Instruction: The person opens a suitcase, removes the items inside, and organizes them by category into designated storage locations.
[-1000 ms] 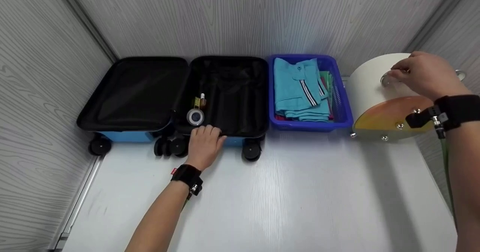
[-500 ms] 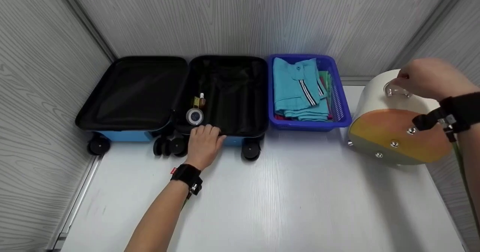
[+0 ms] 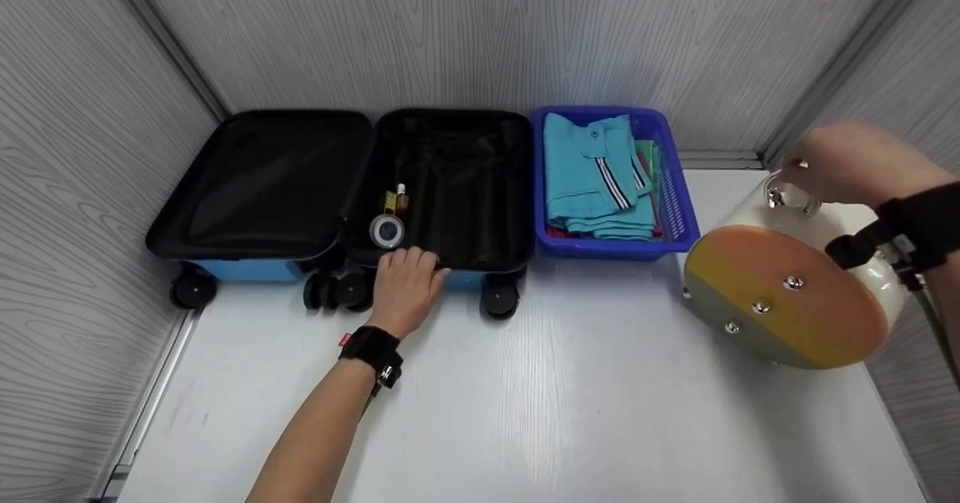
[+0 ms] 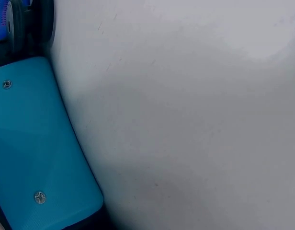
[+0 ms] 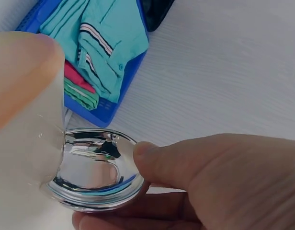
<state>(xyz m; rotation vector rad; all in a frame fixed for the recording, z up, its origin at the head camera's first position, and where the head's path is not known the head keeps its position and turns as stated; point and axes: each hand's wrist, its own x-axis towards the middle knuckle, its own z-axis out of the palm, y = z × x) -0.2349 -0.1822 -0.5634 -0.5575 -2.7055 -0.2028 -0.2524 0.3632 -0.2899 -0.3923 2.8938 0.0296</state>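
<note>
At the near rim of the open blue suitcase [image 3: 487, 264], my left hand [image 3: 407, 289] grips the edge, fingers curled over it. The suitcase's blue shell [image 4: 37, 143] fills the left side of the left wrist view, where the hand is almost out of frame. My right hand [image 3: 862, 166] holds the shiny metal handle [image 5: 97, 165] of a white hard case [image 3: 787, 293]. The case hangs tilted at the right, its orange, yellow and grey-green face with metal studs towards me. Inside the suitcase lie a small brown bottle [image 3: 402, 200], a yellow item [image 3: 390, 202] and a round white-rimmed item [image 3: 387, 231].
A blue basket [image 3: 615, 248] stands right of the suitcase, holding folded turquoise clothes [image 3: 585, 181] and red and green ones. The suitcase's other half [image 3: 262, 188] lies open at the left. Black wheels [image 3: 499, 298] stick out in front. Wood-grain walls [image 3: 480, 38] enclose the white table [image 3: 555, 383].
My right hand has brought the white case nearer to me and tilted it, so more of its coloured, studded face shows. My left hand has stayed on the suitcase rim.
</note>
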